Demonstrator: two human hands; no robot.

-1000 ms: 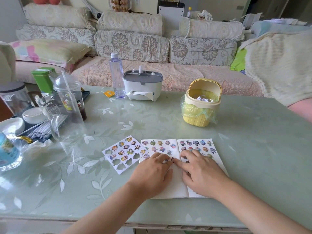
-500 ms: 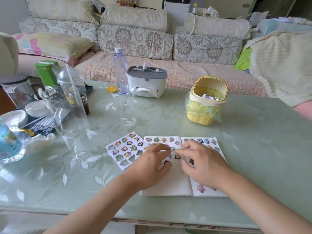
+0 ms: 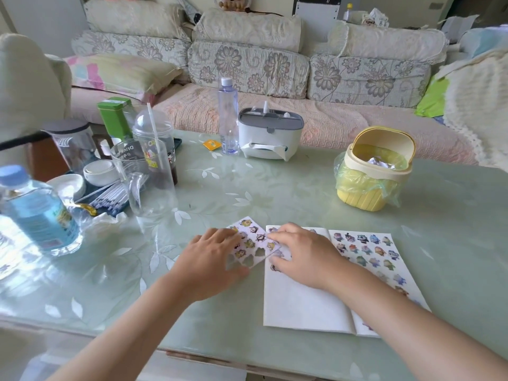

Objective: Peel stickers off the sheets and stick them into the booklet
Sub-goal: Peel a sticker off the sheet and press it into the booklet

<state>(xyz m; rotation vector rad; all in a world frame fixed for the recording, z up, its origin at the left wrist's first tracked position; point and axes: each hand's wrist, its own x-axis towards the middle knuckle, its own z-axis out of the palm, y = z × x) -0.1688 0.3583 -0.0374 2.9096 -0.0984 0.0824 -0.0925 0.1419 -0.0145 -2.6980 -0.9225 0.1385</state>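
At green table [image 3: 275, 188]: one booklet [image 3: 302, 306], one sticker sheet [image 3: 255, 240]

A pale green tabletop [image 3: 288, 188] with a leaf pattern carried a yellow lined bin [image 3: 368, 188], a white-and-grey tissue box [image 3: 270, 138], and just left of it a clear bottle [image 3: 228, 116]. Farther left stood a green tin [image 3: 115, 119], a dome-lidded cup [image 3: 154, 133], a glass mug [image 3: 148, 185] and a blue-capped water bottle [image 3: 38, 215]. A floral sofa [image 3: 275, 70] lay behind.

One wide-angle head-worn view, looking forward and down, close over the table [image 3: 275, 193], sofa [image 3: 247, 67] beyond
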